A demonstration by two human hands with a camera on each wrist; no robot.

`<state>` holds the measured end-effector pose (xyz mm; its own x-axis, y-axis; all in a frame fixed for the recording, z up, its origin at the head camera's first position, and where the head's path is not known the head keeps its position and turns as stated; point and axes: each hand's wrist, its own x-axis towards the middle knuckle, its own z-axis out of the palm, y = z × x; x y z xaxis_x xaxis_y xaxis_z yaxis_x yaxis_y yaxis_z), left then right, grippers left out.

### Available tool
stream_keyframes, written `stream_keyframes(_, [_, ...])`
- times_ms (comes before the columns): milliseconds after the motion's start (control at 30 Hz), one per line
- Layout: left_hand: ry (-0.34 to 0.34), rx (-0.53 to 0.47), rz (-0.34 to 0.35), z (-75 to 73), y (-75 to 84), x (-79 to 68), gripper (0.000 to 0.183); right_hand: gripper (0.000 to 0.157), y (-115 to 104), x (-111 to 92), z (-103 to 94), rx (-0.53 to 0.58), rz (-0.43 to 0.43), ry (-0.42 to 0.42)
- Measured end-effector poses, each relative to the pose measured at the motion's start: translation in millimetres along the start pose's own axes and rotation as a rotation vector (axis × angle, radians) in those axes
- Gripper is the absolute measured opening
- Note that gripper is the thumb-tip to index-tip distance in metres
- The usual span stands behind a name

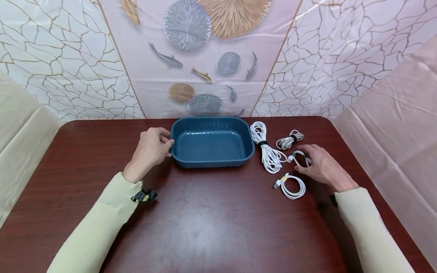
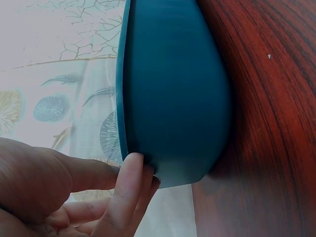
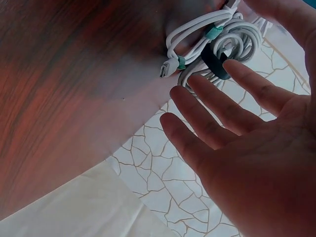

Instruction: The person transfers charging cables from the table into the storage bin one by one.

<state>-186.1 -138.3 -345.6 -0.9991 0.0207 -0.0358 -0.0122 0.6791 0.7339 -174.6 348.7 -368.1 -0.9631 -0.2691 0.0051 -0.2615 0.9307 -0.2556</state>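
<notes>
My left hand (image 1: 151, 148) holds the left rim of a dark blue rectangular plastic tub (image 1: 211, 163). In the left wrist view, the fingers (image 2: 129, 180) bear on the outer wall below the rim, and the thumb meets the rim. My right hand (image 1: 324, 167), fingers extended and apart, is around a small white USB cable (image 1: 301, 152) with green ties (image 3: 214, 32). No grip on that cable shows. Nearer me lies a coiled white cable (image 1: 296, 196) with a yellow tie. Behind the right hand is a greyish cable bundle (image 1: 288, 141) with a black strap.
A long white cable bundle (image 1: 271, 157) with a black strap lies along the tub's right side. All of this rests on a dark reddish wooden table (image 1: 201, 220). Patterned sheets (image 1: 211, 83) stand at the table's back, with plain cloth (image 1: 399, 125) at the sides.
</notes>
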Motion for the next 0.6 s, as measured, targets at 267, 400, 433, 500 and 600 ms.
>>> stream_keyframes(267, [-0.001, -0.007, -0.005, 0.3, 0.3, 0.1, 0.031, 0.064, 1.2, 0.0, 2.8, 0.004, 0.002, -0.009])
stream_keyframes(400, [-0.005, -0.005, -0.011, -0.5, 0.7, -0.7, 0.031, 0.063, 1.1, -0.2, 4.5, 0.003, 0.008, -0.013])
stream_keyframes(433, [-0.006, -0.005, -0.013, -0.7, 0.7, -0.9, 0.031, 0.063, 1.1, 0.0, 4.8, 0.003, 0.009, -0.014])
stream_keyframes(500, [-0.006, -0.005, -0.013, -0.9, 0.8, -1.2, 0.031, 0.063, 1.3, 0.3, 5.2, -0.001, 0.011, -0.018])
stream_keyframes(600, [-0.006, -0.005, -0.009, -0.8, 1.0, -1.1, 0.031, 0.062, 2.2, 0.7, 5.4, -0.005, 0.013, -0.022])
